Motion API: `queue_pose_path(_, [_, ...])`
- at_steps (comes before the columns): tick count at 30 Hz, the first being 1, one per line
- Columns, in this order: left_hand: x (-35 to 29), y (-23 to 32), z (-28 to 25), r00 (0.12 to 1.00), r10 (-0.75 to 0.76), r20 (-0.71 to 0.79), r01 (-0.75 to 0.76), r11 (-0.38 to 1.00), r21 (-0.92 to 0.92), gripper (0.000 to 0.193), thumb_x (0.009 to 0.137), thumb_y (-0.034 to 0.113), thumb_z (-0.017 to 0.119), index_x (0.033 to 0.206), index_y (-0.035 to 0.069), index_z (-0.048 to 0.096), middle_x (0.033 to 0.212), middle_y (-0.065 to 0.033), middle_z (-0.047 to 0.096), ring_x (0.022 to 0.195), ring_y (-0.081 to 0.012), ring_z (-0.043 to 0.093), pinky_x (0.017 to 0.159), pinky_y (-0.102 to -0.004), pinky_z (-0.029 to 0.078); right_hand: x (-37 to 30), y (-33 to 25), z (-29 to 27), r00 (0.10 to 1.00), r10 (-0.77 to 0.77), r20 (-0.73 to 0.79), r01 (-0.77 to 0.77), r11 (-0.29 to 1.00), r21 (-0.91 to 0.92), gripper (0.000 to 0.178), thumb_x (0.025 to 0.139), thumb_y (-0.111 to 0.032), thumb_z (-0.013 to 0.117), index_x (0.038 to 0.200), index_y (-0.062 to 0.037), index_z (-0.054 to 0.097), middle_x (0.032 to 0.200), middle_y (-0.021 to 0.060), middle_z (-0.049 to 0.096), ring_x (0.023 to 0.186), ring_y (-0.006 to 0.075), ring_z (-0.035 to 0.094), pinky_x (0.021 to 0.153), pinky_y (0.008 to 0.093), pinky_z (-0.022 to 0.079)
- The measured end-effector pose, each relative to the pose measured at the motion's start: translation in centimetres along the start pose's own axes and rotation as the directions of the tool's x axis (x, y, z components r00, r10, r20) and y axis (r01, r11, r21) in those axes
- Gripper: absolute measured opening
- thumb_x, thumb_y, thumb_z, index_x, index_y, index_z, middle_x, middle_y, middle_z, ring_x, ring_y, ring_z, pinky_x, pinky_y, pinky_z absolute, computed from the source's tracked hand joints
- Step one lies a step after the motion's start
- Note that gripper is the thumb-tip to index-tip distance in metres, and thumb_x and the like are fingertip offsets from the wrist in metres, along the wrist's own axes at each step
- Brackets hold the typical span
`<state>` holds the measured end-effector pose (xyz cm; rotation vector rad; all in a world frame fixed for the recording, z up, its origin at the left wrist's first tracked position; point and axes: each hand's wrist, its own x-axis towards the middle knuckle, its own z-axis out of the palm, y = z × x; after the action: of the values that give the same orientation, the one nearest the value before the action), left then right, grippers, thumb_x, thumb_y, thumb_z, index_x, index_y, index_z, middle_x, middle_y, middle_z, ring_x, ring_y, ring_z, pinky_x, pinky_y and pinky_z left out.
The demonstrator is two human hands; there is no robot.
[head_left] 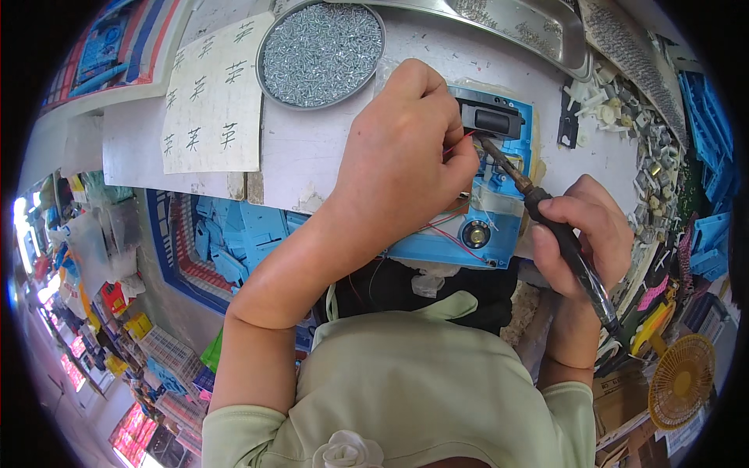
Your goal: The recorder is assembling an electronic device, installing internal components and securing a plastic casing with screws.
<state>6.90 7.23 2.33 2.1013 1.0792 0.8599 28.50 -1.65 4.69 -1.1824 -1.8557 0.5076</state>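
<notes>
A blue plastic casing (pixel 511 222) lies at the table's near edge, holding a round speaker (pixel 475 234), a black rectangular part (pixel 493 121) and thin red and green wires. My left hand (pixel 413 148) reaches over the casing, its thumb and fingers pinching a thin red wire (pixel 460 142) beside the black part. In my right hand (pixel 589 226) is a soldering iron (pixel 563 238) with a dark handle. Its tip points up and left, close to the wire and the black part; whether they touch I cannot tell. My left hand hides part of the casing.
A round metal bowl (pixel 266 86) full of small screws stands at the back, beside a handwritten paper sheet (pixel 211 101). A metal tray (pixel 573 58) lies behind. Loose small parts (pixel 647 183) are heaped on the right, near a yellow fan (pixel 680 382). A crate (pixel 168 257) holds blue casings.
</notes>
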Motion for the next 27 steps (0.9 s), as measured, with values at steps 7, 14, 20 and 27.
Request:
queue_pose_path(7, [-0.03,-0.17,0.12,0.999,0.039,-0.013,-0.039,0.999,0.038,0.014,0.072,-0.002,0.076,0.073,-0.002,0.062,0.091,-0.0101,0.056,0.07,-0.0205,0.062,0.06,-0.031,0.054,0.06,0.13,0.04,1.0,0.0,0.001,0.0,1.0,0.022,0.028,0.073,-0.002,0.08,0.099,-0.0012,0.069,0.079,0.0091,0.071,0.058,0.0217,0.055,0.053,0.0311,0.042])
queue_pose_path(14, [-0.16,-0.04,0.42,0.999,0.036,-0.037,-0.035,0.998,0.047,0.014,0.071,-0.004,0.075,0.073,-0.003,0.062,0.093,-0.0104,0.056,0.067,-0.0202,0.063,0.058,-0.0308,0.054,-0.08,0.26,-0.07,1.0,0.002,0.006,-0.002,1.0,0.023,0.028,0.074,-0.004,0.081,0.1,-0.001,0.069,0.08,0.0098,0.072,0.059,0.0218,0.055,0.053,0.0308,0.043])
queue_pose_path(20, [-0.11,0.0,0.57,0.998,0.039,-0.046,-0.036,0.997,0.067,0.015,0.071,-0.004,0.075,0.073,-0.002,0.061,0.093,-0.0103,0.056,0.066,-0.0202,0.063,0.057,-0.0309,0.054,-0.15,0.31,-0.02,1.0,0.006,-0.01,-0.006,0.999,0.035,0.027,0.075,-0.005,0.081,0.098,-0.0008,0.07,0.08,0.0098,0.072,0.059,0.0217,0.056,0.053,0.0308,0.043])
queue_pose_path(27, [-0.16,0.19,0.72,0.998,0.031,-0.064,-0.026,0.998,0.065,0.015,0.072,-0.003,0.074,0.072,-0.001,0.059,0.091,-0.0097,0.055,0.064,-0.0192,0.061,0.055,-0.0303,0.052,-0.21,0.3,-0.15,0.999,0.03,-0.021,-0.029,0.999,0.041,0.025,0.076,-0.005,0.08,0.098,-0.0008,0.07,0.079,0.0103,0.071,0.058,0.0212,0.056,0.051,0.0305,0.043])
